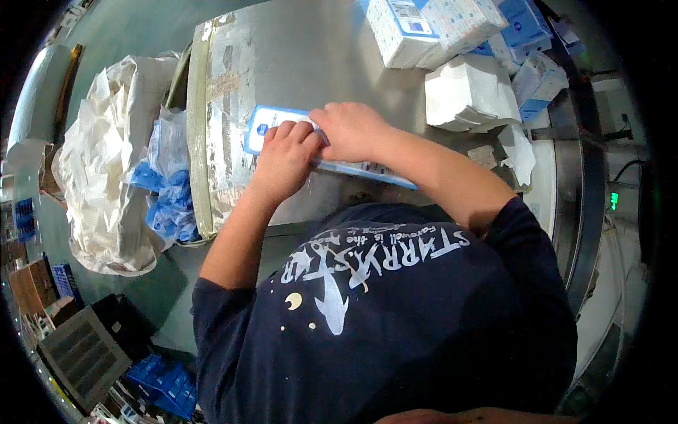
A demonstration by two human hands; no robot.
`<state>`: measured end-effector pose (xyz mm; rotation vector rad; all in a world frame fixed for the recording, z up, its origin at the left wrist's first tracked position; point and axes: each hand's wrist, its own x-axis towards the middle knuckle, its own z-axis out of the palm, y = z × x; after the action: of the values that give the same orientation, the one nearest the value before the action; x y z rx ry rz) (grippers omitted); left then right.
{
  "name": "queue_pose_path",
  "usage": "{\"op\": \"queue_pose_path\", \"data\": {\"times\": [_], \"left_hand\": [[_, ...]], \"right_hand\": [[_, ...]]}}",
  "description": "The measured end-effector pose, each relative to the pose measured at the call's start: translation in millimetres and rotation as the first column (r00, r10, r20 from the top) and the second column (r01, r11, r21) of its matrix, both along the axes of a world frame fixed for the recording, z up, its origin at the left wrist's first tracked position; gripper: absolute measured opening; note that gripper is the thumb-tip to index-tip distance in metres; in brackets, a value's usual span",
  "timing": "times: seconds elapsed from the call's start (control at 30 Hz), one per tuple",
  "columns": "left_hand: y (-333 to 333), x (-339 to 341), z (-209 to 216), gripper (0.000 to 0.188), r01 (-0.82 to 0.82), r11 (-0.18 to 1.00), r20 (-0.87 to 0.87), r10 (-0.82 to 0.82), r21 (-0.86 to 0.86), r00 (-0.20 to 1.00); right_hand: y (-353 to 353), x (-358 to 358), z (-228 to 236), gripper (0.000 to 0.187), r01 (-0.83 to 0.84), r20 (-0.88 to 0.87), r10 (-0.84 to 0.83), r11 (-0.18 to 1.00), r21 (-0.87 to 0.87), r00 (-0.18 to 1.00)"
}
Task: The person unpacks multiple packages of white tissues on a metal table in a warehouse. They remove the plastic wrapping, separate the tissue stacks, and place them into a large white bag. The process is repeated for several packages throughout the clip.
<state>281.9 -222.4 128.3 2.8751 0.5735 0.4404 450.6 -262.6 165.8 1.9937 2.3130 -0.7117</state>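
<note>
1 left hand [286, 161], 1 right hand [353, 131] gripping blue-white carton [277, 116]; blue emblem [262, 129], white shirt lettering [443, 244].

White lettering [413, 256], large and small, on front of dark shirt [424, 339]. Marks on blue-white package [282, 115], patterned box [399, 35] and green display [614, 201]: too small for reading.

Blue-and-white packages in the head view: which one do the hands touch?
The blue-and-white package nearest the person's body, with the left hand and right hand on it; the other packages are grouped at upper right, untouched.
</note>
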Motion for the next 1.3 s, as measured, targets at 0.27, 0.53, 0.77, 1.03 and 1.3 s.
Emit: {"op": "queue_pose_path", "data": {"times": [0.27, 0.53, 0.77, 1.03, 1.3], "left_hand": [[-17, -18, 1, 0.015, -0.052, 0.998, -0.129, 0.049, -0.018, 0.990], [-18, -46, 7, 0.013, -0.032, 0.999, -0.199, 0.028, -0.017, 0.980], [-33, -23, 30, 0.036, -0.042, 0.997, -0.084, 0.047, 0.057, 0.995], [-64, 27, -5, 0.016, 0.009, 0.988, -0.157, -0.033, -0.154, 0.987], [-25, -8, 0, 0.011, -0.066, 0.995, -0.202, 0.051, -0.069, 0.978]], "right_hand": [[3, 6, -10, 0.026, -0.071, 0.104, 0.068, 0.997, 0.025, 0.992], [4, 68, -52, 0.021, 0.435, -0.152, -0.436, 0.900, -0.042, 0.887], [-9, 25, -24, 0.043, 0.218, -0.142, -0.211, 0.975, 0.037, 0.967], [-6, 45, -26, 0.043, 0.074, -0.320, -0.049, 0.995, 0.066, 0.946], [-46, 46, 17, 0.017, -0.639, 0.130, 0.626, 0.764, 0.096, 0.769]]}}
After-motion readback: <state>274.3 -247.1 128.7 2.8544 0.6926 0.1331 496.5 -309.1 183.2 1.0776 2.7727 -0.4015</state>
